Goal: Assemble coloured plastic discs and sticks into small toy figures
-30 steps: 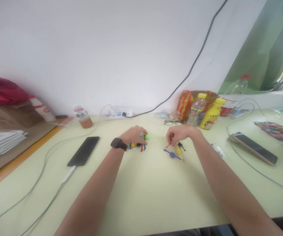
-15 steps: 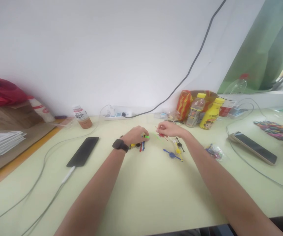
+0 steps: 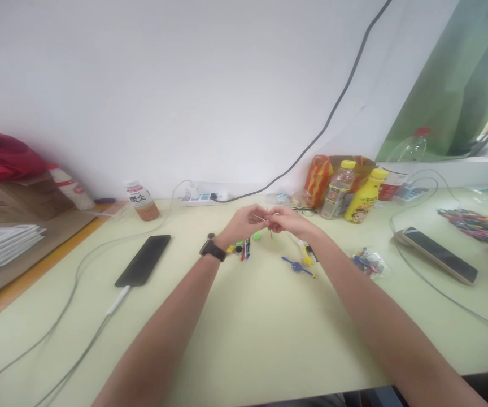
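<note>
On the left, a black phone (image 3: 143, 261) lay on the table (image 3: 248, 339). Small coloured sticks (image 3: 245, 249) lay just on the near side of the left hand (image 3: 244, 222), whose fingers were curled; its grip could not be determined. A thin red piece (image 3: 271, 232) was between the hands, pinched by the right hand (image 3: 290, 221). A blue piece (image 3: 297, 267) lay nearer the person, a plastic packet (image 3: 370, 262) beyond the right forearm.
</note>
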The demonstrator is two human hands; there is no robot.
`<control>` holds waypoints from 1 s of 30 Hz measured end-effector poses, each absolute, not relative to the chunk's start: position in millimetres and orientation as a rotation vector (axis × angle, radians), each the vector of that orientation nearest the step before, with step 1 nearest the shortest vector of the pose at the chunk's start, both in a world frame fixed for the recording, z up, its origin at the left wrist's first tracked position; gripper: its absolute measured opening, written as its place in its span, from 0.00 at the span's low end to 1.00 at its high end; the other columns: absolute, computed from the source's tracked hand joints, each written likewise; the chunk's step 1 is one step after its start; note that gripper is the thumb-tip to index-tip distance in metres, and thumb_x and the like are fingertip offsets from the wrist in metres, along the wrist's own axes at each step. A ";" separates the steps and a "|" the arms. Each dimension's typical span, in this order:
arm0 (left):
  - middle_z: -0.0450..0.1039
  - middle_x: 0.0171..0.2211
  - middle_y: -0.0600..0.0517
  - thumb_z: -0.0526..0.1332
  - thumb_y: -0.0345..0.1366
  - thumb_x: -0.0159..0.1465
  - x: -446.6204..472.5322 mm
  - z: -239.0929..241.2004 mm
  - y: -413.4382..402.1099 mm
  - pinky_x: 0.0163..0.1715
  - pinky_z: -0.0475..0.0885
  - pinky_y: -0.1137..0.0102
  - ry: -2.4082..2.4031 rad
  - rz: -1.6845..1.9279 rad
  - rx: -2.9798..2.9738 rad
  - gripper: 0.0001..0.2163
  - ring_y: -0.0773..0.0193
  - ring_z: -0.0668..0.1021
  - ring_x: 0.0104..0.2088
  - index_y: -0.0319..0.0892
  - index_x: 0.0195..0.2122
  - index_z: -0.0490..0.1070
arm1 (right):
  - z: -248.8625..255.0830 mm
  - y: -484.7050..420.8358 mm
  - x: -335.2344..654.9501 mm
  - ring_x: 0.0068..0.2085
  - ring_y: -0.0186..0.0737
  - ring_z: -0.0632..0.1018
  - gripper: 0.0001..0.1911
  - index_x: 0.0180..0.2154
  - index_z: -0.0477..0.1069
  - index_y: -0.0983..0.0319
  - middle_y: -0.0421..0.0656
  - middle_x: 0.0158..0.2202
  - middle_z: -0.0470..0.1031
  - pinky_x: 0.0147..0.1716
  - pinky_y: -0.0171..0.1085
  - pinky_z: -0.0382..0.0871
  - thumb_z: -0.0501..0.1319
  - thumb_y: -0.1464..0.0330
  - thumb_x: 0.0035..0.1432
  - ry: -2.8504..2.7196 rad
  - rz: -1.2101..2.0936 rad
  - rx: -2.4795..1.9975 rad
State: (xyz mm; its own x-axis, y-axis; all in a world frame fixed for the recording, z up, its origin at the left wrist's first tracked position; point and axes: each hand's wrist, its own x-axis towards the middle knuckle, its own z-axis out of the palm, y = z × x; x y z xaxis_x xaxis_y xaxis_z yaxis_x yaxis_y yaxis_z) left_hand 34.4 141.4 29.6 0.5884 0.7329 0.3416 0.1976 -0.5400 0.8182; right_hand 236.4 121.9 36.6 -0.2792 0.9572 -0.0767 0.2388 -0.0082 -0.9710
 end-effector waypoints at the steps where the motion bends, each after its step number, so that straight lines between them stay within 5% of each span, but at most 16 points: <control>1: 0.82 0.45 0.42 0.69 0.46 0.64 35.1 27.8 142.2 0.47 0.80 0.61 0.723 0.905 2.016 0.18 0.57 0.84 0.43 0.39 0.48 0.75 | 37.2 121.2 237.8 0.31 0.35 0.77 0.07 0.35 0.69 0.61 0.43 0.30 0.77 0.30 0.30 0.69 0.67 0.67 0.59 -1.581 1.355 -1.243; 6: 0.83 0.41 0.43 0.70 0.44 0.64 36.3 26.0 141.0 0.44 0.79 0.64 0.650 0.889 1.996 0.15 0.58 0.84 0.40 0.38 0.45 0.76 | 36.4 118.7 242.6 0.33 0.37 0.78 0.07 0.35 0.70 0.61 0.43 0.31 0.77 0.36 0.35 0.73 0.65 0.68 0.53 -1.623 1.386 -1.189; 15: 0.82 0.36 0.49 0.63 0.40 0.67 43.1 18.6 135.8 0.39 0.76 0.69 0.758 0.830 2.236 0.09 0.62 0.82 0.36 0.39 0.37 0.78 | 27.8 125.6 249.6 0.26 0.33 0.70 0.09 0.41 0.73 0.61 0.40 0.28 0.74 0.24 0.32 0.61 0.58 0.67 0.60 -1.781 1.107 -1.497; 23: 0.81 0.38 0.50 0.68 0.36 0.61 50.1 4.2 130.8 0.48 0.72 0.61 0.941 0.666 2.610 0.05 0.53 0.79 0.45 0.45 0.38 0.80 | 36.9 129.1 269.0 0.42 0.45 0.79 0.09 0.37 0.77 0.62 0.49 0.42 0.81 0.35 0.35 0.67 0.68 0.73 0.51 -2.124 0.701 -1.848; 30: 0.80 0.40 0.48 0.67 0.41 0.61 35.3 8.5 137.2 0.47 0.71 0.61 1.043 0.573 2.638 0.07 0.51 0.79 0.46 0.46 0.38 0.81 | 49.4 122.7 284.8 0.37 0.50 0.80 0.14 0.27 0.76 0.62 0.48 0.36 0.81 0.30 0.38 0.67 0.78 0.67 0.39 -2.358 0.620 -2.120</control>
State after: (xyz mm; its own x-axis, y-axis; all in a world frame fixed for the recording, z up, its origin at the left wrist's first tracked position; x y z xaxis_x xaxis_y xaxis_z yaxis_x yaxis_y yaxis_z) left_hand 35.3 137.2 8.5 0.6670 0.6956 0.2670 0.5986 -0.7136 0.3639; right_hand 284.8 122.7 49.4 -0.1370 0.9387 -0.3164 0.9729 0.0675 -0.2210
